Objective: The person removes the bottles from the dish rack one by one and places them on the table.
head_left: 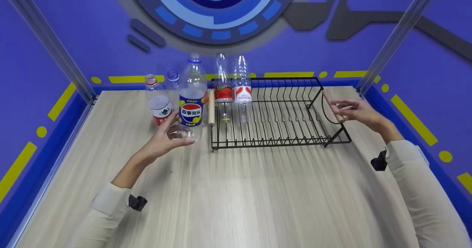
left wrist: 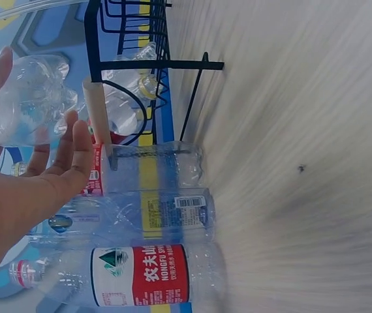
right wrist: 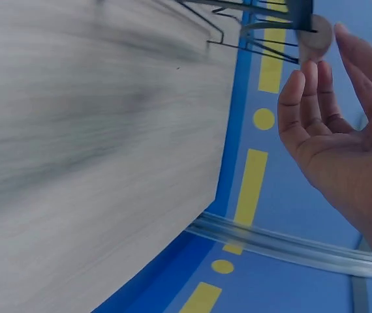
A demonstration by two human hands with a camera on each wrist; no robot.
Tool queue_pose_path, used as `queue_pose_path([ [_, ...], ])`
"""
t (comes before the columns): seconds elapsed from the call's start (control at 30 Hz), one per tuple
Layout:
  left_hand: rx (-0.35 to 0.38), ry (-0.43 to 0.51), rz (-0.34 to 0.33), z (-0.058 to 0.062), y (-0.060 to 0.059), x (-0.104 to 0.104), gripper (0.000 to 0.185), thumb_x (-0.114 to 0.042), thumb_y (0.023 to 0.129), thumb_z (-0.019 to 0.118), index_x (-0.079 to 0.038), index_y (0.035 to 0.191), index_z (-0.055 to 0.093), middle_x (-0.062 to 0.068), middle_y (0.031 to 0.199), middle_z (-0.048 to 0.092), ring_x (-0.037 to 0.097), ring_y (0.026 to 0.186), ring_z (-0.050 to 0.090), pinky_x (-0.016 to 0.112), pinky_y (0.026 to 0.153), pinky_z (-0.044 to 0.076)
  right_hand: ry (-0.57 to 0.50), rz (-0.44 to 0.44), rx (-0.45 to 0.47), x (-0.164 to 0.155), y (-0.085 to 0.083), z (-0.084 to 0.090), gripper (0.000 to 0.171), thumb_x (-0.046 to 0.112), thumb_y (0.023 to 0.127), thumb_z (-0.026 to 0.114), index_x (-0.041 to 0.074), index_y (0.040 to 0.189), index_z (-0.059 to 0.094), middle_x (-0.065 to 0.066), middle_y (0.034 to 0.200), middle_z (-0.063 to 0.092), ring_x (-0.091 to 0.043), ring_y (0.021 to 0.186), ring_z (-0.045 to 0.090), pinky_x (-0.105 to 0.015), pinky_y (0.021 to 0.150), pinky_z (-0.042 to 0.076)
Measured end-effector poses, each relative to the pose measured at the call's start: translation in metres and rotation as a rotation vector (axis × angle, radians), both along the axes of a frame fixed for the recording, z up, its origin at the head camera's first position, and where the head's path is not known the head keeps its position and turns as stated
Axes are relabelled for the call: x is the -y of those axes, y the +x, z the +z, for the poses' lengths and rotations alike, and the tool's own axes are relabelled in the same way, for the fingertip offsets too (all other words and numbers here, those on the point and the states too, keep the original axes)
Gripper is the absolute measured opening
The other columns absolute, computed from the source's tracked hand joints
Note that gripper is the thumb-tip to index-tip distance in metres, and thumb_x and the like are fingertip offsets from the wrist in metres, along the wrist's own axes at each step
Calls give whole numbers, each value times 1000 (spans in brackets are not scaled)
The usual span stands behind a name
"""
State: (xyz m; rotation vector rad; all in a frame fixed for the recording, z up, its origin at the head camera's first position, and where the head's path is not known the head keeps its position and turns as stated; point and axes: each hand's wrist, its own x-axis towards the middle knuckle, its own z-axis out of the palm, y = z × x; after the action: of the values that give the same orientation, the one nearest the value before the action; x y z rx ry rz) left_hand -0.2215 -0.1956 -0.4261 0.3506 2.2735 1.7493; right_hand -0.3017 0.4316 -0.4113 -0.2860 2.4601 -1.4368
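**Here, a Pepsi bottle at the left hand, a rack handle at the right**

The Pepsi bottle point(head_left: 191, 104) stands upright, long axis vertical, just left of the wire rack point(head_left: 280, 130) on the desk point(head_left: 236, 196). The left hand point(head_left: 167, 137) is nearest it, fingers fairly straight and spread against its lower part, not visibly closed around it. Other clear bottles stand beside and behind. Well apart, the right hand point(head_left: 356, 111) reaches the rack's wooden right handle point(head_left: 333, 106), fingers loosely extended, gripping nothing clearly.
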Motion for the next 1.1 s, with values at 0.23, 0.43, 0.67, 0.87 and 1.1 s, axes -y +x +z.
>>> queue_pose_path([
  [0.23,-39,22,54,-2,5,7,106,-14,91,78,-15,166,3,20,167,25,42,144,40,56,118,37,-43,-11,103,-2,5,-5,55,28,107,55,8,156,41,7,149,49,5,115,59,-20,90,56],
  [0.43,-69,12,130,0,8,17,101,-10,91,76,-17,165,8,19,156,38,39,139,46,51,115,41,-126,-6,160,-1,3,-1,53,23,108,51,9,158,37,20,127,63,0,109,63,-23,89,56],
  [0.67,-159,1,202,2,10,27,93,-9,91,77,-19,163,19,12,150,47,28,129,51,24,103,46,-106,1,158,-3,2,3,52,24,109,50,11,157,37,23,124,62,2,112,63,-22,91,55],
  [0.87,-203,-2,265,-1,13,35,92,-9,90,78,-19,162,22,10,149,39,28,124,51,38,109,41,-144,-5,170,-3,3,-2,50,22,109,49,12,156,38,18,120,68,-2,105,66,-24,86,56],
  [1.1,-242,-40,363,-5,16,43,92,-10,91,78,-18,162,20,15,154,35,33,133,47,49,118,35,-81,-1,159,-1,7,-5,52,29,110,48,16,159,35,19,117,68,-2,105,66,-23,88,54],
])
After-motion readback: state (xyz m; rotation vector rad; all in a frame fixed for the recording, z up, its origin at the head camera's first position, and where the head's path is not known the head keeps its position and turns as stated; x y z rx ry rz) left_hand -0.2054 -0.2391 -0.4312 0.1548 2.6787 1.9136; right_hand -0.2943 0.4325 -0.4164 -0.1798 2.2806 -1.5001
